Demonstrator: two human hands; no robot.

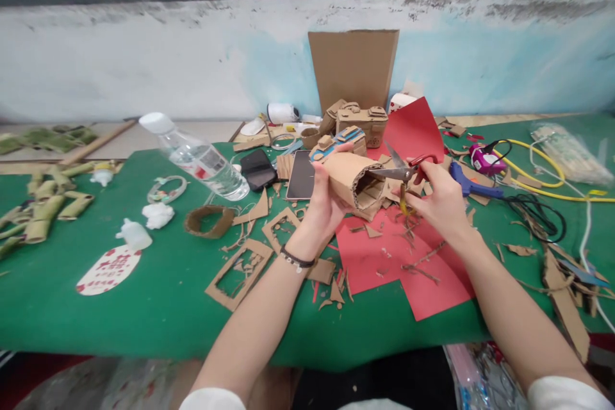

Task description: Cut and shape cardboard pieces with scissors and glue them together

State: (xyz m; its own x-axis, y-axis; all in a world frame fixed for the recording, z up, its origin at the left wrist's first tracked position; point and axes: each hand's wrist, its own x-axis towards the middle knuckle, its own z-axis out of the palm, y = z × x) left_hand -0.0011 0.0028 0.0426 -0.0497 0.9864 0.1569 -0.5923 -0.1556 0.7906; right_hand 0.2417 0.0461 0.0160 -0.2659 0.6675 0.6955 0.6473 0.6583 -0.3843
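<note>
My left hand (327, 189) is wrapped round a hollow cardboard tube (353, 173), which lies tilted with its open end toward the right. In my right hand (439, 198) is a pair of scissors (403, 173) with red handles. Its blades are apart, and the lower one reaches the rim of the tube's opening. Whether that blade sits inside the rim or just in front of it, I cannot tell. Below both hands lie red paper sheets (369, 262) strewn with cardboard scraps. Behind the tube is a small blue and brown cardboard model (343, 141).
A water bottle (196, 157) stands at left, near a black phone-like object (258, 170) and a cardboard ring (207, 221). Cardboard frames (240, 274) lie in front. To the right are a blue glue gun (473, 184), a purple power adapter (486, 159) and yellow cable (552, 166).
</note>
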